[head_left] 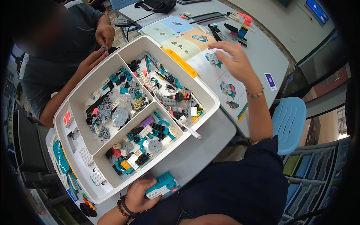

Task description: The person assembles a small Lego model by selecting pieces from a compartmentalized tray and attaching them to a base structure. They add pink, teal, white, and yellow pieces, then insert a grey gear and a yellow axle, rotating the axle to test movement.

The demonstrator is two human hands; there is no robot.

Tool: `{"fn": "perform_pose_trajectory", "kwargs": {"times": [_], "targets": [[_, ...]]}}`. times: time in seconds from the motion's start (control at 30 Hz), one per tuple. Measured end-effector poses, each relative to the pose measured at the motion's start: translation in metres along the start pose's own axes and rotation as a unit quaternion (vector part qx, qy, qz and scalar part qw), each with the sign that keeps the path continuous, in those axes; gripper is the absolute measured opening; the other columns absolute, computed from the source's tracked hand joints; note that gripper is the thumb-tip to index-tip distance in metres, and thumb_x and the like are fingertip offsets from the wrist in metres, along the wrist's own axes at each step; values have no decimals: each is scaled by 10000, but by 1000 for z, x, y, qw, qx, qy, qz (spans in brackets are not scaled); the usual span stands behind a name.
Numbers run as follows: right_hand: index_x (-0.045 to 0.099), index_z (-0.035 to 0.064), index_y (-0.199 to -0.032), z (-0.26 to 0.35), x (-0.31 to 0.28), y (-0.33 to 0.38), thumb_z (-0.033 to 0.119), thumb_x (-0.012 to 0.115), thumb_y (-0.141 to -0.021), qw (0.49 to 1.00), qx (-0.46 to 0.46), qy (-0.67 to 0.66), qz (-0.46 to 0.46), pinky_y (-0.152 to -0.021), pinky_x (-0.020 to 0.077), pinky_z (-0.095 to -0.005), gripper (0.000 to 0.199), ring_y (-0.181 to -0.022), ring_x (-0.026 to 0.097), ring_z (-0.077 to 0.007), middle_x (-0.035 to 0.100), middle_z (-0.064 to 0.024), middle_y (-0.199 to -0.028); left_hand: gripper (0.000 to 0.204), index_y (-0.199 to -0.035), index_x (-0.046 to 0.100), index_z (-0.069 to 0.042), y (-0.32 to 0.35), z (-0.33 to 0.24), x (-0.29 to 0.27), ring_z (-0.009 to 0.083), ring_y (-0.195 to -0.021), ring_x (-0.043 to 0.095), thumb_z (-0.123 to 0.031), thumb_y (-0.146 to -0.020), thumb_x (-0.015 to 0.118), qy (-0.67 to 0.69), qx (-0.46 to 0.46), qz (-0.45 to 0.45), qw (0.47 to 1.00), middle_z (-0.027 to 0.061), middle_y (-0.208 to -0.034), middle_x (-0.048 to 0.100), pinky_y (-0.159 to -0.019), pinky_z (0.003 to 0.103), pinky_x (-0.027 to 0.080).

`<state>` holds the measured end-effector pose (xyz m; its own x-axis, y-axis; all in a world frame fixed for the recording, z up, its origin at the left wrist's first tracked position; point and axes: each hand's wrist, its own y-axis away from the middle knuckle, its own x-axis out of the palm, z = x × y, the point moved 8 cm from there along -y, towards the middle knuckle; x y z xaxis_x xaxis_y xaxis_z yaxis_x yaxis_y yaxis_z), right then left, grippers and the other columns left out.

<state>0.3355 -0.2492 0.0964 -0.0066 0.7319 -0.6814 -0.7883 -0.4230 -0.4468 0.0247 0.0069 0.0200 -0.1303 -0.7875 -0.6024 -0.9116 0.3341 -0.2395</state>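
My left hand is closed around a small building-brick assembly in white, teal and grey, close to my body by the table's near edge. My right hand hovers over or rests on the open instruction booklet; its thumb and fingers are apart and nothing shows between them. Pictures of grey and teal models fill the booklet's pages. Between my arms stands a large white sorting tray, its compartments full of loose bricks, gears, wheels and connectors. A white cable hangs over its near right rim.
Across the tray at the left, another person's hands hold a small grey piece. A colourful brick model stands at the far right. Teal parts lie left of the tray. A blue chair is at my right.
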Motion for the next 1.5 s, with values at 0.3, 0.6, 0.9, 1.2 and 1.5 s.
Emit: {"fn": "perform_pose_trajectory", "kwargs": {"times": [0.3,0.6,0.9,1.2,1.5], "targets": [[529,74,-1223,-26,51,21,230,557,-820,954,67,259,135,-919,399,-348,433,-1080,487,-276,507,-146,-1179,502,-1058,558,-3,2,4,1,255,-725,592,-118,-625,784,-5,-32,-1,999,137,-870,589,-641,320,484],[520,96,-1223,-28,55,26,246,567,-803,944,80,273,164,-869,443,-352,448,-1021,505,-251,517,-103,-1105,507,-1114,573,-59,2,2,2,240,-669,579,-148,-660,778,14,-38,-7,999,126,-806,568,-576,311,467],[527,102,-1216,-23,49,27,255,567,-799,949,62,278,138,-866,447,-353,446,-1040,499,-252,515,-111,-1122,483,-1111,600,-72,1,4,0,227,-697,573,-165,-671,776,-3,-41,8,999,119,-835,559,-598,297,474],[547,70,-1183,-17,44,26,254,584,-786,957,54,257,125,-868,427,-353,439,-1064,494,-264,513,-125,-1149,611,-1178,513,-60,-2,-1,4,245,-806,581,-121,-640,796,-13,-23,5,1000,129,-932,537,-683,308,499],[569,66,-1145,-29,9,14,141,575,-806,991,46,121,21,-881,426,-310,347,-988,544,-222,574,-111,-1108,605,-1165,480,-12,-4,1,3,307,-839,605,-160,-661,780,-9,-59,7,998,172,-952,583,-723,346,499]]}}
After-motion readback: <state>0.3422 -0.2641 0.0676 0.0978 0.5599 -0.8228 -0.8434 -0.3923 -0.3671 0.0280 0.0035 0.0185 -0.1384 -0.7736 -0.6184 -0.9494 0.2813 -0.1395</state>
